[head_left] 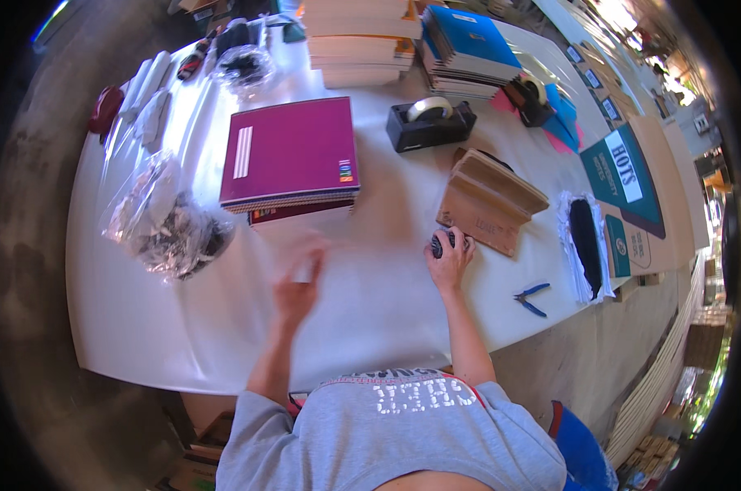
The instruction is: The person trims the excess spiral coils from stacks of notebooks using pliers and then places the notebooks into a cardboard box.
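Observation:
My right hand (451, 263) is closed around a small, dark, ridged object (442, 243) whose kind I cannot make out. It rests at the near left corner of an open brown cardboard box (482, 214). My left hand (298, 286) is smeared by motion over the white table, so its fingers do not read clearly. Just beyond it lies a stack of notebooks (291, 151) with a purple cover on top. Blue-handled cutting pliers (532, 299) lie to the right of my right forearm.
A black tape dispenser (430, 128) stands behind the cardboard box. Tall book stacks (361, 49) and blue notebooks (472, 45) rise at the far edge. Clear plastic bags with dark contents (170, 225) lie at left. A black-and-white cloth bundle (586, 245) and a large carton (653, 192) are at right.

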